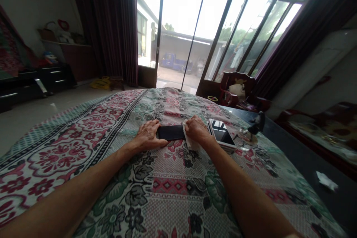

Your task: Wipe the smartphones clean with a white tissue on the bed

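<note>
A black smartphone (pixel 171 132) lies flat on the patterned cloth, its long side running left to right. My left hand (pixel 148 135) grips its left end, thumb along the near edge and fingers at the far side. In my closed right hand (pixel 196 129) is a white wipe (pixel 192 143), pressed on the phone's right end, which it hides. Just right of that hand, a white-framed tablet (pixel 222 132) with a dark glossy screen rests on the cloth.
The floral tablecloth (pixel 119 193) covers most of the dark table (pixel 301 148). A dark object on a clear base (pixel 255 124) stands beyond the tablet. Crumpled white tissue (pixel 326 181) lies at far right. A wooden chair (pixel 237 85) and glass doors (pixel 181 33) are behind.
</note>
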`<control>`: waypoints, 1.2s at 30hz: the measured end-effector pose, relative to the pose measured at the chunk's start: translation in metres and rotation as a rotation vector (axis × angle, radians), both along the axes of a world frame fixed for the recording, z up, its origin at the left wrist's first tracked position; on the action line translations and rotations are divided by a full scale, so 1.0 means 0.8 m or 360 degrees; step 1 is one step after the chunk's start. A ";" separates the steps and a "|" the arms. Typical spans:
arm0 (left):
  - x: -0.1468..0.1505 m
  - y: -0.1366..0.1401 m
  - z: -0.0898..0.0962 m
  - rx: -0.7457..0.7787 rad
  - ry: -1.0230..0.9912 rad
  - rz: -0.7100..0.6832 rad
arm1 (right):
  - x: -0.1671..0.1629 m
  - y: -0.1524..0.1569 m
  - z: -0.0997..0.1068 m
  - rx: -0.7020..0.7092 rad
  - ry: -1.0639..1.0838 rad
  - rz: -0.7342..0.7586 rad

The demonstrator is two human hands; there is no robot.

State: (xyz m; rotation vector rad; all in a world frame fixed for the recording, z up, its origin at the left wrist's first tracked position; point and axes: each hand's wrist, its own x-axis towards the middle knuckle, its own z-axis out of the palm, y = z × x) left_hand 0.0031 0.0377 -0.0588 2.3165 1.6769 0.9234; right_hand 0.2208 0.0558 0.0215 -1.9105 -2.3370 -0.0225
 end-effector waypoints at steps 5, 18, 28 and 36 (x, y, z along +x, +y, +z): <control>-0.010 -0.006 0.011 -0.0121 0.0039 -0.0156 | -0.009 -0.013 0.013 -0.0108 -0.0026 0.0115; -0.025 -0.012 0.032 -0.0341 0.0089 -0.0331 | -0.050 -0.032 -0.028 0.0105 0.0204 0.0504; -0.026 -0.003 0.023 -0.0488 0.0061 -0.0297 | -0.057 -0.037 -0.037 0.0062 0.0412 0.0954; -0.028 -0.004 0.019 -0.0466 0.0068 -0.0281 | -0.047 -0.021 -0.032 -0.0131 0.0478 0.1273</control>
